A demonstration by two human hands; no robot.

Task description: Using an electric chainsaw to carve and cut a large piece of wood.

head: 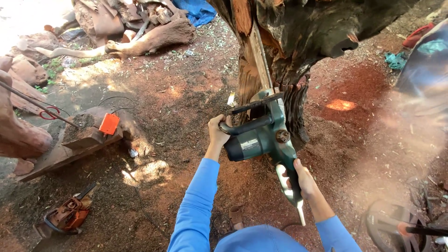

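Note:
I hold a teal electric chainsaw [261, 140] against a large dark gnarled tree trunk [289, 42]. My left hand [218, 132] is closed around the saw's black front handle bar. My right hand [303, 179] grips the rear handle low on the saw. The guide bar runs upward into a pale cut [254, 56] in the wood. Both arms wear blue sleeves. Sawdust haze drifts at the right.
Reddish sawdust covers the ground. An orange chainsaw [65, 215] lies at lower left. An orange block [109, 123] rests on a wooden slab [70, 144]. Wood pieces and roots [140, 32] lie at the back left. A dark wheel-like object [392, 228] sits at lower right.

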